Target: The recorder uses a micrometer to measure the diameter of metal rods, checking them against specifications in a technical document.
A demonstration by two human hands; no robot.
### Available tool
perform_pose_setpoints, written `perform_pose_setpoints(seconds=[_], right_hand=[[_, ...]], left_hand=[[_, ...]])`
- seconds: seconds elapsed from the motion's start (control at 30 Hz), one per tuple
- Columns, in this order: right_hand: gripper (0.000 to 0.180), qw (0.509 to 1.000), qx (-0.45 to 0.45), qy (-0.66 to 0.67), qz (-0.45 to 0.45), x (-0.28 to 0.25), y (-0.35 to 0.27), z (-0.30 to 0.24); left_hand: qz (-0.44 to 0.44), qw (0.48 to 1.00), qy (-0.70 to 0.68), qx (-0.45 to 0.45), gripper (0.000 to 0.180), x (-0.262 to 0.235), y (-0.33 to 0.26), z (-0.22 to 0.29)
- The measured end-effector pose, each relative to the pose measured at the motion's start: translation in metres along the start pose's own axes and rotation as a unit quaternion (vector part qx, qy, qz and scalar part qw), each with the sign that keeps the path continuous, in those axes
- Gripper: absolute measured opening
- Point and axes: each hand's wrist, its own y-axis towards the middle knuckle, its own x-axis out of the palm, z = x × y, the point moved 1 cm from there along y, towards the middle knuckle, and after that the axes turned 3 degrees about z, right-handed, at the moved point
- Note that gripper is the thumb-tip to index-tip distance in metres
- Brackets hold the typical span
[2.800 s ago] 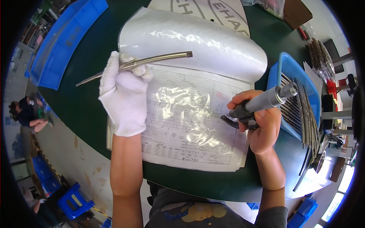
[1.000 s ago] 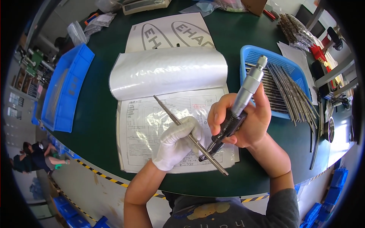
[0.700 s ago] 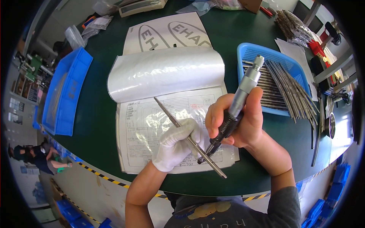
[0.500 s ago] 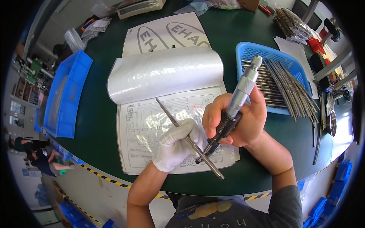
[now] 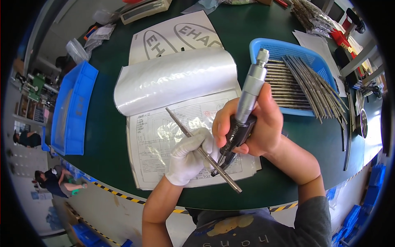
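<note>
In a white glove, my left hand [image 5: 190,155] is closed round a thin metal rod [image 5: 180,122], which slants from the upper left down to the lower right. My bare right hand [image 5: 257,125] grips a micrometer [image 5: 250,91] by its dark frame, with the silver barrel pointing up and slightly right. The micrometer's jaw end sits at the rod, just right of the gloved fingers; whether it touches the rod I cannot tell. Beneath both hands lies an open folder of printed sheets in plastic sleeves [image 5: 144,156], one sleeve curling up.
A light blue basket [image 5: 257,47] at the right holds many metal rods [image 5: 310,86], some sticking over its rim. The blue bin [image 5: 84,111] stands at the table's left. Bagged parts [image 5: 310,18] lie at the back right. Two other people [image 5: 53,181] are off to the left.
My right hand and the micrometer have shifted slightly left, and the barrel stands a little more upright. The left hand keeps its hold on the rod. The whole view has shifted a little.
</note>
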Motion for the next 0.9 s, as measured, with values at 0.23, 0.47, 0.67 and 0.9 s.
perform_pose_setpoints(seconds=[0.23, 0.47, 0.67, 0.9], right_hand=[[0.086, 0.999, 0.014, -0.03, 0.035, 0.004, 0.001, -0.002], [0.079, 0.999, 0.02, -0.007, 0.04, 0.003, 0.002, -0.003], [0.076, 0.998, 0.021, -0.037, 0.037, 0.001, 0.002, 0.001], [0.073, 0.999, 0.028, -0.018, 0.03, 0.001, 0.002, -0.002]], left_hand=[[0.032, 0.999, -0.032, 0.019, 0.024, 0.001, -0.001, -0.002], [0.011, 0.999, -0.045, 0.023, 0.019, -0.003, 0.002, 0.001], [-0.051, 0.997, -0.055, 0.026, 0.041, -0.002, 0.002, 0.0], [0.043, 0.995, -0.059, 0.072, 0.032, 0.012, 0.011, 0.002]])
